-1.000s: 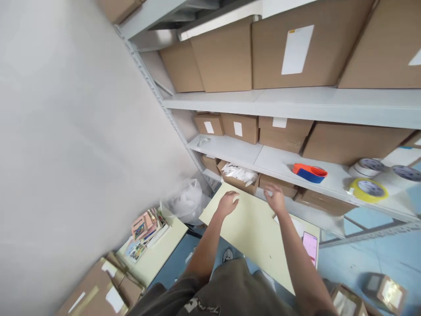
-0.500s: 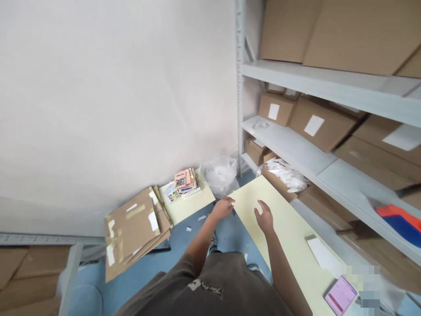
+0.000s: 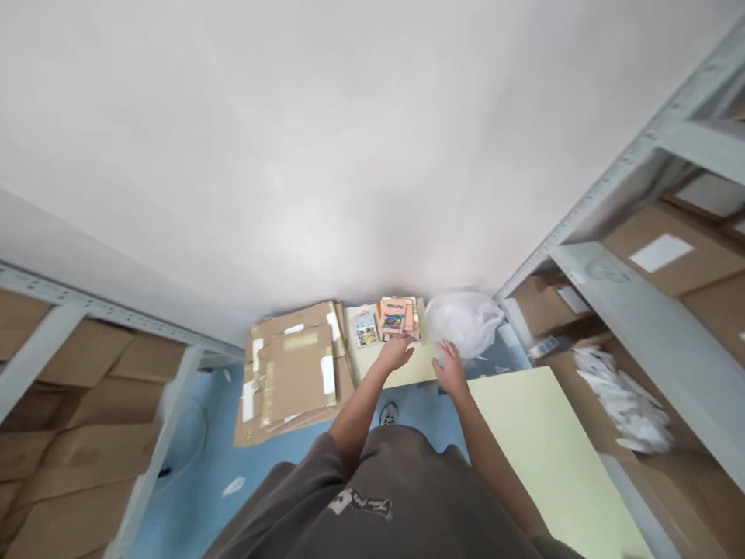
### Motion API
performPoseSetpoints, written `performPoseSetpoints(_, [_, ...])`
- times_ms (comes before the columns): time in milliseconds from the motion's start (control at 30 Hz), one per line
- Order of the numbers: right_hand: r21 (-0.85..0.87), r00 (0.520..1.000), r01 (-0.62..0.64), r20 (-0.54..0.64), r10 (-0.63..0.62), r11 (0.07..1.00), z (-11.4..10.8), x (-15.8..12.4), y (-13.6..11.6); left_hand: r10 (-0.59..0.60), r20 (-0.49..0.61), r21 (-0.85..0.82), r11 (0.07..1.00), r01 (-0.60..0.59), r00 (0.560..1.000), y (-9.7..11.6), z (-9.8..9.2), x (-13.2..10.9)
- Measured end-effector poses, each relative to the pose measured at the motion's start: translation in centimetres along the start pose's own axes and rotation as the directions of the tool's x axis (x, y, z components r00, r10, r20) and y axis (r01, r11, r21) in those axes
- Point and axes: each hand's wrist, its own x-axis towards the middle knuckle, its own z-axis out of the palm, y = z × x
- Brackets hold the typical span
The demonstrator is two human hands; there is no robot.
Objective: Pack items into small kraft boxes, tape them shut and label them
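A white wall fills the far part of the view, with grey metal shelving to the right and a second run of shelving to the left, both holding cardboard boxes. The floor is blue. On the right, a large pale yellow board lies near the person, running from just beyond the right forearm toward the lower right corner. White packing paper sits in a box on the right side.

At the foot of the wall lies a pile of flattened cardboard, patched with tape and white labels. Just right of it is a smaller pale yellow board carrying a stack of books and a small picture book lying to the stack's left. A white plastic bag bulges just right of the stack, beside that board's far right corner.

Both hands are out in front of the person's dark T-shirt, close together and a little apart from each other. The left hand is open, its fingers pointing right, over the smaller board and just near of the stack of books. The right hand is open too, its fingers lightly curled, just near of the plastic bag. Neither hand shows anything in its grip; whether the fingertips touch the board or the bag cannot be told.
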Motion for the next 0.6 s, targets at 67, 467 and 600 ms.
performPoseSetpoints(67, [-0.015, 0.998, 0.035, 0.056, -0.034, 0.999, 2.5, 3.2, -1.5, -0.069, -0.044, 0.003, 0.998, 0.069, 0.997, -3.1, -1.8, -0.5])
performPoseSetpoints(467, [-0.137, 0.929, 0.051, 0.37, 0.004, 0.989, 12.7, 12.1, -5.1, -0.642, -0.059, -0.45, 0.7, 0.554, 0.764, -12.9, -0.1, 3.7])
performPoseSetpoints(600, [-0.181, 0.9, 0.129, 0.434, -0.039, 0.975, 14.3, 12.3, -6.5, -0.736, -0.055, -0.636, 0.547, 0.545, 0.675, -13.3, 1.2, 4.6])
